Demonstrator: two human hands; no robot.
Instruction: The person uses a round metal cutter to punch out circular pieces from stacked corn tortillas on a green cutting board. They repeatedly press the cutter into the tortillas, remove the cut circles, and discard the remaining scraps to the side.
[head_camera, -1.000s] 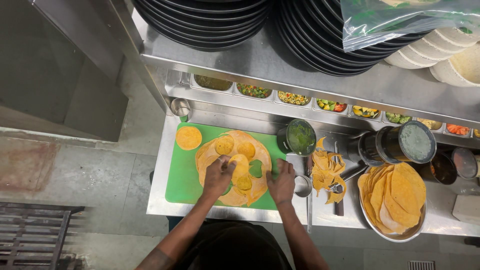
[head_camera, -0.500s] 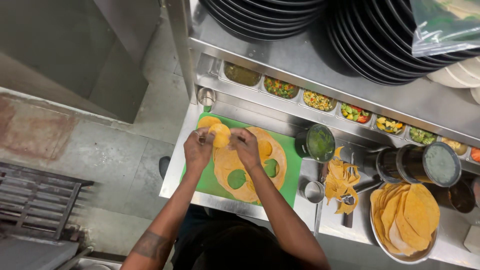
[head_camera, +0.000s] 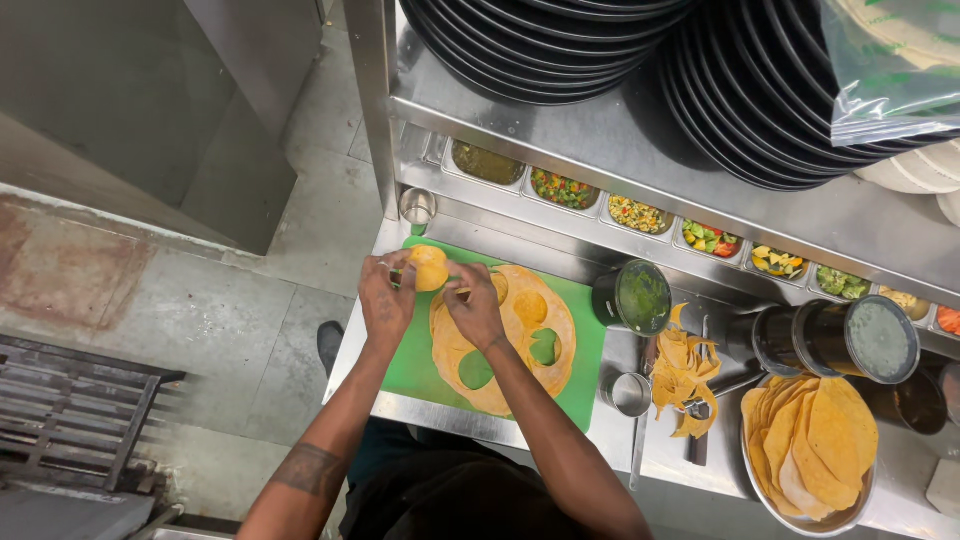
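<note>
reaching forward from the near edge of the steel counter (head_camera: 640, 455), both forearms meet over the far left corner of the green cutting board (head_camera: 420, 355). the left hand (head_camera: 385, 300) curls its fingers against a small stack of cut tortilla rounds (head_camera: 430, 267) held at that corner, and the right hand (head_camera: 475, 305) pinches the same stack from the other side, fingers closed on it. a large tortilla (head_camera: 510, 340) with round holes lies on the board. along the far edge, a row of inset pans (head_camera: 640, 213) holds chopped toppings and salsas. near the right edge, a metal bowl (head_camera: 800, 510) holds whole tortillas, with tortilla scraps (head_camera: 683, 370) beside it.
</note>
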